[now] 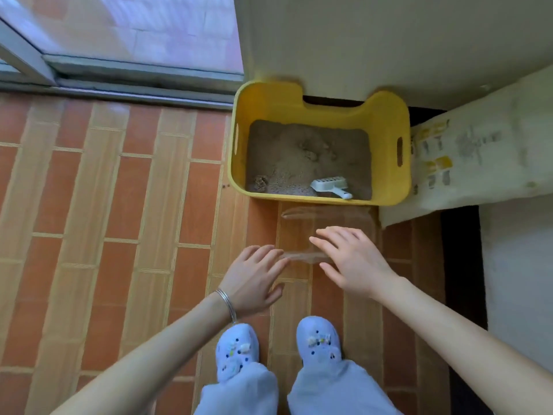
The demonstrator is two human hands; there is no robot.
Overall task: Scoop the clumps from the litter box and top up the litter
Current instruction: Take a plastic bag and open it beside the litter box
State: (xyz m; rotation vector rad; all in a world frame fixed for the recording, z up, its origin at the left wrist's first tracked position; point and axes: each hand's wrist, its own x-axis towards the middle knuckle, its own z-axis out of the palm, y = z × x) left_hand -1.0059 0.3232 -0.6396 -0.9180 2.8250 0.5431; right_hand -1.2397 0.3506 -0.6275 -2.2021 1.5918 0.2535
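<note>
**A:** Where is the litter box?

**B:** The yellow litter box (386,130) sits on the tiled floor (119,235), at the far right, with its far side against the wall. Brown litter (299,157) covers its bottom unevenly.

**A:** And the scoop?

**B:** The white scoop (330,187) lies on the litter in the near right part of the box, with its handle pointing near and right. A dark clump (261,182) sits in the near left corner, well apart from the scoop.

**A:** What are the hands doing?

**B:** Neither holds anything. The left hand (251,280) and the right hand (350,259) are both spread, palms down, with the fingers straight. They reach toward a clear plastic bag (302,232) that lies flat on the floor just in front of the box. The right hand is over the bag's near right part. The left fingertips are at its near edge. I cannot tell whether either hand touches the plastic.

**A:** Anything else around?

**B:** Thin silver bangles (226,304) circle the left wrist. Pale blue clogs (236,350) with small charms stand nearest the camera. A pale printed sack (478,151) lies to the right of the box, just beside it. A sliding door track (134,82) runs along the far left.
</note>
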